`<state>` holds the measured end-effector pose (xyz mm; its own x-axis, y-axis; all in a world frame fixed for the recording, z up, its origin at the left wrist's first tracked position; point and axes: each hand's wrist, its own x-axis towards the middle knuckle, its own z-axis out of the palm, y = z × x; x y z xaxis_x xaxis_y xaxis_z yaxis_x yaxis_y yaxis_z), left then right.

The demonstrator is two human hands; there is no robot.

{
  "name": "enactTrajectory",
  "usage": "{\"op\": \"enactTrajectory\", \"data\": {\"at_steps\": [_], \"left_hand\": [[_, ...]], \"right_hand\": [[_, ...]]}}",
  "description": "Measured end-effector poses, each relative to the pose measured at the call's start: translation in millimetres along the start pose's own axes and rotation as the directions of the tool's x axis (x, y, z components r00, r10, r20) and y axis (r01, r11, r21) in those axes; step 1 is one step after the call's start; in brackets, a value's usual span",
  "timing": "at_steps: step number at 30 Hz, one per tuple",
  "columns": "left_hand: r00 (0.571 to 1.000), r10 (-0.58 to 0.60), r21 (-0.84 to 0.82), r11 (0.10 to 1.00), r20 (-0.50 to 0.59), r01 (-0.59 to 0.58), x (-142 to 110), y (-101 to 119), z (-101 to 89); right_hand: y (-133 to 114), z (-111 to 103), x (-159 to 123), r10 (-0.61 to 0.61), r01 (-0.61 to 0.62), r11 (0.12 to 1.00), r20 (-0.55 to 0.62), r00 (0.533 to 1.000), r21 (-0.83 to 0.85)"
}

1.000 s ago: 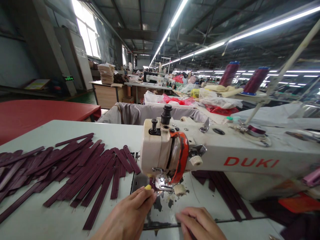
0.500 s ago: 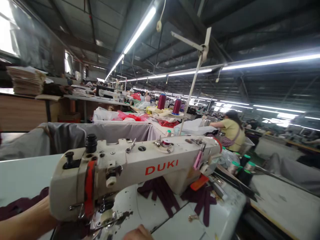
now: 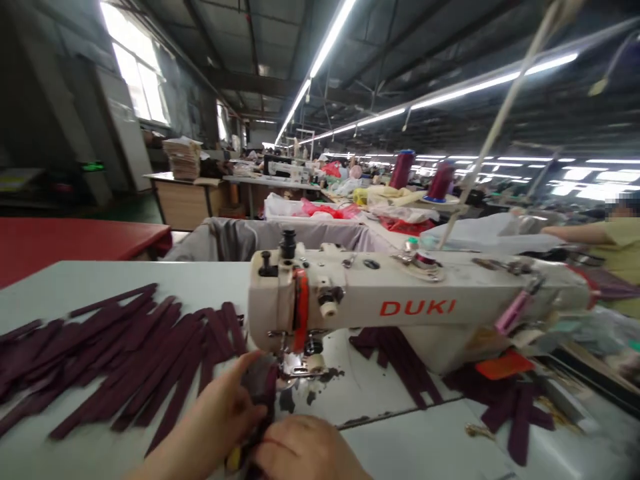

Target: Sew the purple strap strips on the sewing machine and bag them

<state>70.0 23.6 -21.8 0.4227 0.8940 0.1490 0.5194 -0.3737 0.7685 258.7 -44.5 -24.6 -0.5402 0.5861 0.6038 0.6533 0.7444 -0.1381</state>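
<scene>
My left hand (image 3: 215, 417) is closed on a dark maroon strip (image 3: 260, 390) whose far end lies under the presser foot (image 3: 295, 363) of the white DUKI sewing machine (image 3: 400, 303). My right hand (image 3: 300, 450) sits close beside it at the bottom edge, fingers curled on the same strip. Something small and yellow (image 3: 233, 459) shows between the two hands; I cannot make out what it is. A spread of several maroon strips (image 3: 115, 353) lies on the white table (image 3: 100, 280) to the left of my hands.
More maroon pieces (image 3: 395, 357) lie behind and right of the machine, with an orange item (image 3: 503, 365). Two thread cones (image 3: 420, 175) stand behind. A grey fabric bin (image 3: 240, 237) and a red table (image 3: 75, 240) are beyond. Another person (image 3: 615, 237) works at the right.
The view swung right, then back left. My left hand went from a yellow item at the needle to gripping a maroon strip there; my right hand moved in beside it.
</scene>
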Motion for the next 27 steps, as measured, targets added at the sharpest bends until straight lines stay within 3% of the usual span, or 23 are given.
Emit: {"op": "enactTrajectory", "data": {"at_steps": [2, 4, 7, 9, 11, 15, 19, 22, 27], "left_hand": [[0.969, 0.234, 0.284, 0.938, -0.086, -0.201, -4.3, 4.5, -1.0], [0.895, 0.442, 0.478, 0.8, -0.059, -0.363, -7.9, 9.8, -1.1], [0.769, 0.636, 0.56, 0.616, 0.06, -0.554, -12.3, 15.8, 1.7], [0.714, 0.693, 0.571, 0.546, 0.103, -0.612, -12.5, 19.6, 3.4], [0.704, 0.699, 0.552, 0.542, 0.122, -0.633, -10.5, 24.9, 3.3], [0.73, 0.67, 0.485, 0.599, 0.133, -0.638, -5.5, 30.7, 2.9], [0.713, 0.699, 0.425, 0.631, 0.051, -0.649, -5.6, 13.2, 12.9], [0.724, 0.689, 0.405, 0.649, 0.047, -0.644, -6.4, -2.4, 21.9], [0.687, 0.726, 0.432, 0.623, -0.011, -0.652, -4.3, -0.2, 25.4]], "right_hand": [[9.4, 0.3, 1.5, -0.038, 0.037, 0.999, -0.057, 0.998, -0.018], [15.9, -2.9, 1.2, -0.017, 0.016, 1.0, -0.067, 0.998, -0.027], [18.4, -7.2, 0.5, -0.005, 0.003, 1.0, -0.051, 0.999, -0.025], [18.0, -7.4, 0.9, -0.02, 0.018, 0.999, -0.09, 0.996, -0.029], [18.1, -5.9, 1.6, -0.036, 0.031, 0.999, -0.133, 0.99, -0.038], [21.3, -2.1, 0.8, -0.056, 0.052, 0.998, -0.169, 0.984, -0.03], [24.0, 1.6, -3.1, -0.086, 0.077, 0.996, -0.199, 0.976, -0.051], [24.5, 3.4, -5.8, -0.08, 0.068, 0.995, -0.189, 0.979, -0.07], [24.5, 3.6, -7.5, -0.068, 0.056, 0.996, -0.185, 0.98, -0.069]]}}
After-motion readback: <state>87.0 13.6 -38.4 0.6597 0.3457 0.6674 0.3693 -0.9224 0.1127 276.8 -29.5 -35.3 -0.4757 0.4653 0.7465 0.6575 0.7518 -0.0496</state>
